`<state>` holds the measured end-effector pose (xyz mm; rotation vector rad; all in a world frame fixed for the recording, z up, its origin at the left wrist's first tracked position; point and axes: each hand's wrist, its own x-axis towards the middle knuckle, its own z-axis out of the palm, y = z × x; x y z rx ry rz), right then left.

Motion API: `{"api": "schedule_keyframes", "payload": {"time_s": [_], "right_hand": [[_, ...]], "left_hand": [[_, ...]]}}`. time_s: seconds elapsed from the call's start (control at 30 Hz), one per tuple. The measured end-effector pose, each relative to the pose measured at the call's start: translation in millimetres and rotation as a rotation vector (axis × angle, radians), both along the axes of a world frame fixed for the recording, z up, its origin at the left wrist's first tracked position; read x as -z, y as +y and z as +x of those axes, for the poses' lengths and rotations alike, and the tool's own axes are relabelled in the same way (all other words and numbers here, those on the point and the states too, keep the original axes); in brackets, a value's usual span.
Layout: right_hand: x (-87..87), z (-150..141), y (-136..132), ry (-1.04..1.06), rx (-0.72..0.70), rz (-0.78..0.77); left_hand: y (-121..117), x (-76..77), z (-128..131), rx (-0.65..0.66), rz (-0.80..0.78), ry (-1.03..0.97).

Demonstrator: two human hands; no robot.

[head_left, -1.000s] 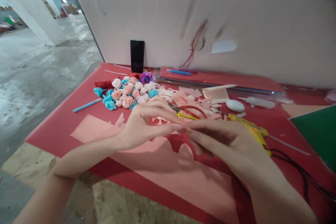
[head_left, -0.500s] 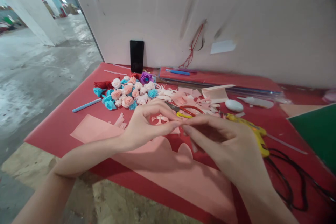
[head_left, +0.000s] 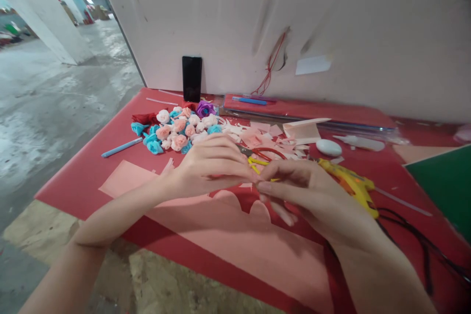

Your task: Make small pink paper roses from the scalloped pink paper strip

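Note:
My left hand (head_left: pixel 209 167) and my right hand (head_left: pixel 312 191) meet fingertip to fingertip above the red table (head_left: pixel 81 176). Together they pinch a small pink paper piece (head_left: pixel 249 185), which the fingers mostly hide. Under the hands lies a large pink paper sheet (head_left: pixel 257 250) with a scalloped cut edge. Red-and-yellow scissors (head_left: pixel 265 154) lie just behind the fingertips. A yellow glue gun (head_left: pixel 349 184) rests by my right wrist.
A pile of pink, white and blue paper roses (head_left: pixel 176 130) sits at the back left, with pink scraps (head_left: pixel 257 133) beside it. A black phone (head_left: pixel 192 78) leans on the wall. A blue pen (head_left: pixel 121 147), a white oval object (head_left: pixel 328 147), a green sheet (head_left: pixel 445 181) and a black cable (head_left: pixel 423 245) lie around.
My left hand has curled over and lowered onto the pinch point. My right hand's fingers have shifted slightly around the piece. Nothing else moved.

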<state>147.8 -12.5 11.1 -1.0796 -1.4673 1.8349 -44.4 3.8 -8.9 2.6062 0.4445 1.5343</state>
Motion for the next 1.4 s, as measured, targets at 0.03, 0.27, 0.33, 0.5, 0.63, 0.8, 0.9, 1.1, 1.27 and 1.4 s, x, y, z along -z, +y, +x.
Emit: {"api": "schedule_keyframes", "payload": {"time_s": [0.03, 0.27, 0.33, 0.5, 0.63, 0.8, 0.9, 1.1, 1.27, 1.4], "right_hand": [[-0.8, -1, 1, 0.012, -0.018, -0.036], [0.7, -2, 5, 0.069, -0.129, -0.134], [1.5, -2, 5, 0.068, -0.148, -0.147], [1.5, -2, 6, 0.085, -0.204, -0.175], [1.8, -2, 6, 0.085, -0.219, -0.180], [1.6, -3, -1, 0.022, -0.104, 0.026], [0.5, -5, -9, -0.072, 0.003, 0.252], [2.1, -9, -18, -0.309, 0.131, 0.771], [7.7, -9, -17, -0.365, 0.193, 0.950], [6.9, -9, -16, -0.300, 0.159, 0.804]], "left_hand": [[0, -0.8, -1, -0.017, 0.052, 0.018], [-2, -7.0, -10, -0.057, 0.183, 0.156], [-4, -9.2, -12, -0.048, 0.171, 0.181], [-9, -12.9, -14, -0.063, 0.124, 0.226], [-12, -14.5, -12, -0.133, 0.122, 0.253], [-15, -17.9, -7, -0.174, 0.045, 0.216], [-16, -19.6, -5, -0.143, -0.092, 0.198], [-19, -16.5, -2, -0.044, -0.413, 0.016], [-22, -14.3, 1, -0.045, -0.710, -0.108], [-22, -14.0, 5, 0.020, -0.873, -0.249]]}}
